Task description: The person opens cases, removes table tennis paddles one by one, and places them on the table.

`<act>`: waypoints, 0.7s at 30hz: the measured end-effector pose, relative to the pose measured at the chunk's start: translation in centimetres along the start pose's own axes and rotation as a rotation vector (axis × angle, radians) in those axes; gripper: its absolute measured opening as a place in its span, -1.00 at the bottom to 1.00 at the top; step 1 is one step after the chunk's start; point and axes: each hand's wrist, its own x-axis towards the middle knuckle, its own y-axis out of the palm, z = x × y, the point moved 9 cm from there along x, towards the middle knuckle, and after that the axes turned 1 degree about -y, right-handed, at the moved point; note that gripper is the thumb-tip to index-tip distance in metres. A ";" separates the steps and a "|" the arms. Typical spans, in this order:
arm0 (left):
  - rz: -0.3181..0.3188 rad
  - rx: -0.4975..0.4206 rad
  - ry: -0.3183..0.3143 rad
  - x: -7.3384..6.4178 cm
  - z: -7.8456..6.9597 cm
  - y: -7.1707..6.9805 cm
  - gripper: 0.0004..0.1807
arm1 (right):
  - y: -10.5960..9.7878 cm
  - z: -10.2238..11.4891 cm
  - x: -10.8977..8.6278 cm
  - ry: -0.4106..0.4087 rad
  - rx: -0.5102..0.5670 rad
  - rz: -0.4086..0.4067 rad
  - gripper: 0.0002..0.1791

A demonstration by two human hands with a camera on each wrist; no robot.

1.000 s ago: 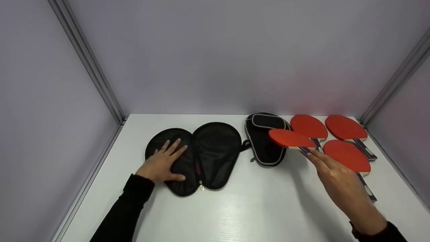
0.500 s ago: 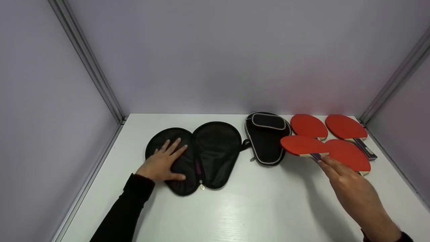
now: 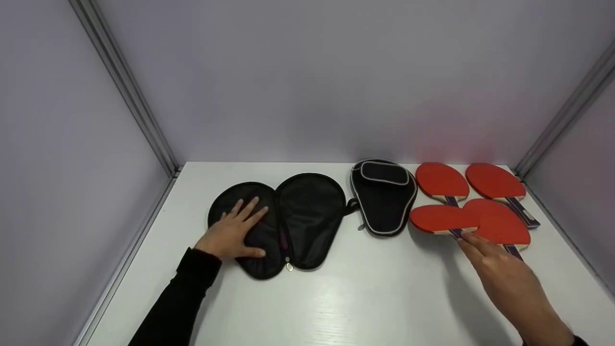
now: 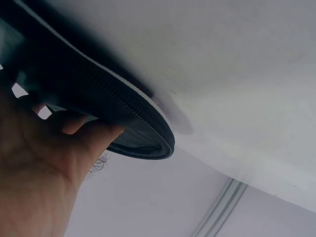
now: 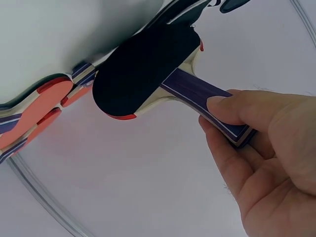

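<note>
My right hand (image 3: 502, 274) pinches the blue handle of a table tennis paddle (image 3: 442, 218) between thumb and fingers. Its red face is up in the head view; the right wrist view shows the paddle's black underside (image 5: 143, 69). The paddle is raised, casting a shadow on the table. Spread flat, my left hand (image 3: 235, 235) rests on the left half of an unzipped black paddle case (image 3: 312, 221), which lies opened out. In the left wrist view the thumb lies near the zippered rim of the case (image 4: 133, 106).
Right of the opened case lies a closed black paddle case (image 3: 384, 206) with light piping. Three more red paddles lie at the right: one at the back (image 3: 439, 180), another in the far corner (image 3: 495, 181), a third nearer (image 3: 499, 221). Walls enclose the white table (image 3: 336, 307).
My right hand has carried the paddle right and toward me, from over the closed case to beside it. My left hand has stayed in place.
</note>
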 end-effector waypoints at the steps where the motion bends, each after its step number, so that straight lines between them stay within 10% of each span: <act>1: 0.001 0.001 -0.001 0.0 0.0 0.0 0.31 | 0.1 0.1 0.0 -0.005 0.002 -0.004 -0.23; 21: -0.009 0.027 0.010 0.1 -0.1 0.0 0.31 | 3.4 1.9 0.5 -0.005 -0.020 0.129 -0.23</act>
